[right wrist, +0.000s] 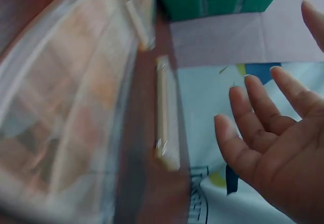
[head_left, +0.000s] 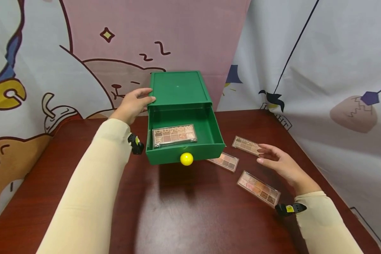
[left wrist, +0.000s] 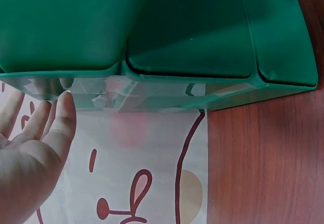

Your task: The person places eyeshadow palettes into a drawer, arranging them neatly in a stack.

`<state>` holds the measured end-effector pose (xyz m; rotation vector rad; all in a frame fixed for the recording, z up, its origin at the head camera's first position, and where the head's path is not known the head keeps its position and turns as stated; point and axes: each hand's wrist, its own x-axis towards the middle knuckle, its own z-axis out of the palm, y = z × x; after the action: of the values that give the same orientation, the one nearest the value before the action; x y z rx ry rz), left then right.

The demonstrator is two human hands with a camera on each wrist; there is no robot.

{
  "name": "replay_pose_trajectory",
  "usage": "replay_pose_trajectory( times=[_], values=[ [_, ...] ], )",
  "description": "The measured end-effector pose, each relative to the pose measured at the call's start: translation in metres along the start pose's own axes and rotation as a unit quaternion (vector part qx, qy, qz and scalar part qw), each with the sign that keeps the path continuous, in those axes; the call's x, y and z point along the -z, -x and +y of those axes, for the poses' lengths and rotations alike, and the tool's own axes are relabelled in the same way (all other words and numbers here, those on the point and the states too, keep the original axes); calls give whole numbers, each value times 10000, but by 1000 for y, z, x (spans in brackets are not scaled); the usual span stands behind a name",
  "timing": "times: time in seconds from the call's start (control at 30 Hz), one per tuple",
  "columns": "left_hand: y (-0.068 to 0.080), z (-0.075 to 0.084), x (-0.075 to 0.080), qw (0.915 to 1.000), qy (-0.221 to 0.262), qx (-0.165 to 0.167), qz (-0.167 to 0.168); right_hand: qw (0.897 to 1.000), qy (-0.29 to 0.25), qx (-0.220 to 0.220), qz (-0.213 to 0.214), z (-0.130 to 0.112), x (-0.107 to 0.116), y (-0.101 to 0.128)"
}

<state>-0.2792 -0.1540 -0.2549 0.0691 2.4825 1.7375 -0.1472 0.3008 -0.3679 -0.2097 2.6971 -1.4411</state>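
One palette [head_left: 174, 135] in the drawer [head_left: 216, 132], three palettes [head_left: 246, 164] right.

From where I watch, both my arms are covered in long, close-fitting cream sleeves; the left sleeve [head_left: 91, 183] runs smooth and nearly unwrinkled to the wrist, and the right sleeve [head_left: 327, 222] ends in a soft cuff with a few creases. At each wrist I wear a small black device with a yellow-green patch on it: the left wrist camera [head_left: 135, 144] juts out beside the cuff, and the right wrist camera [head_left: 290, 209] sits on a dark band. My left hand [head_left: 134, 104] and right hand [head_left: 280, 163] are bare, with no rings or gloves.
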Motion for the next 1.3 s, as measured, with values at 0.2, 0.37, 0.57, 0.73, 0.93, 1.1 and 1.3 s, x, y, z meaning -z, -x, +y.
replay_pose_trajectory(
  times=[0.2, 0.37, 0.57, 0.73, 0.93, 1.1, 1.3],
  values=[
    [-1, -1, 0, 10000, 6, 3, 34, 9969, 544, -397, -407, 16, 2, 16],
    [-2, -1, -1, 10000, 29, -8, 48, 9927, 761, -372, -859, 27, 1, 23],
    [-2, -1, -1, 10000, 25, 0, 62, 9856, 1193, -124, -1192, 32, 1, 28],
    [-1, 1, -1, 9999, 86, 1, 61, 9799, 1447, -147, -1364, 35, -1, 32],
    [1, 1, 0, 10000, 81, -16, 51, 9728, 1856, -278, -1355, 34, -4, 36],
    [1, 2, 0, 10000, 55, -5, 40, 9679, 2071, -535, -1318, 32, -10, 39],
    [2, 1, -2, 10000, 24, 62, 37, 9645, 2298, -526, -1190, 32, -17, 39]
  ],
)
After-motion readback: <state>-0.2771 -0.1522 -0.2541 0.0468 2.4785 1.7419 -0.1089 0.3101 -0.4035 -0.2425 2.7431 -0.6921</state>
